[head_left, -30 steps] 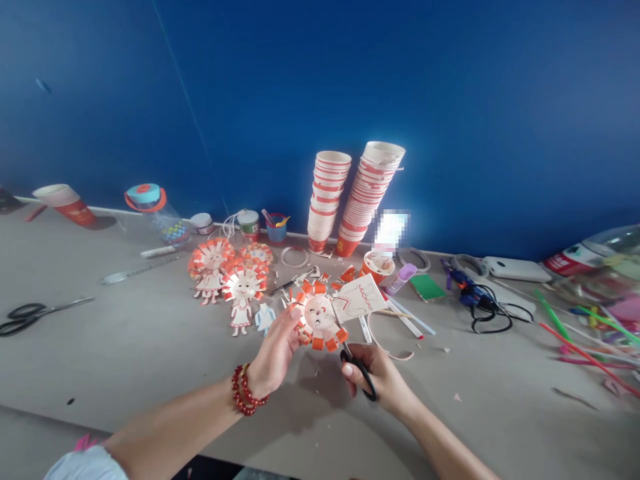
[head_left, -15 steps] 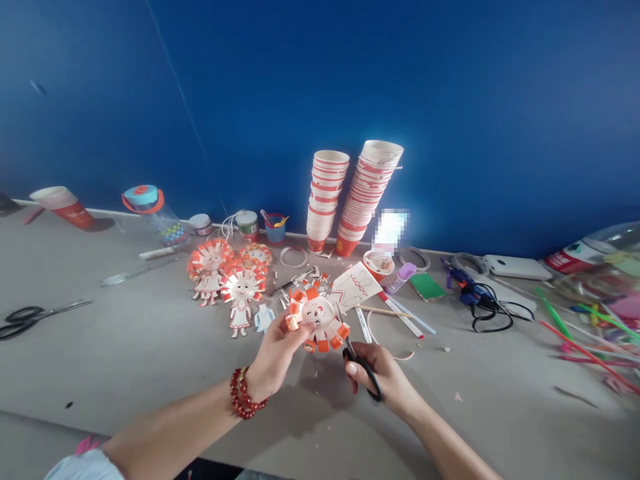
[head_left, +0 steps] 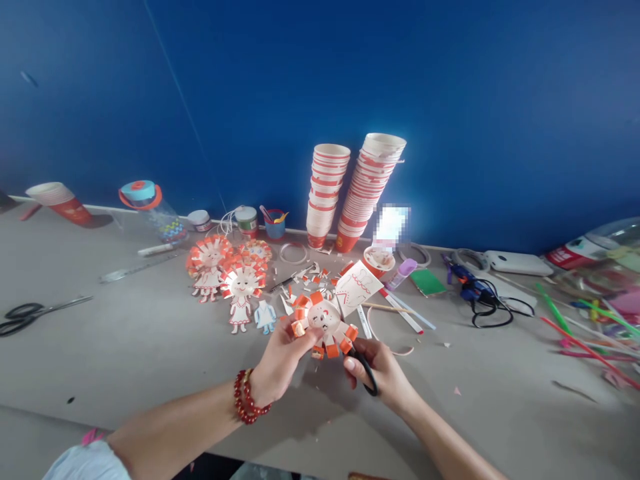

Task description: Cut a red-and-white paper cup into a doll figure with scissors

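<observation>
Cut cup (head_left: 323, 312) shifted rightward, hands (head_left: 280, 357) (head_left: 387, 377) clasping it and scissors (head_left: 370, 377), utensils (head_left: 281, 218) in tub (head_left: 275, 229)

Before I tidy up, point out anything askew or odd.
The right cup stack leans, a ragged bit jutting near its top, while the left stack stands straighter; paper scraps lie strewn beyond the held cutout.

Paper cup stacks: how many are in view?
3: a left tall stack and a right tall stack by the blue wall, plus a short stack far left. Cups nested under the lone cup might be hidden.
</observation>
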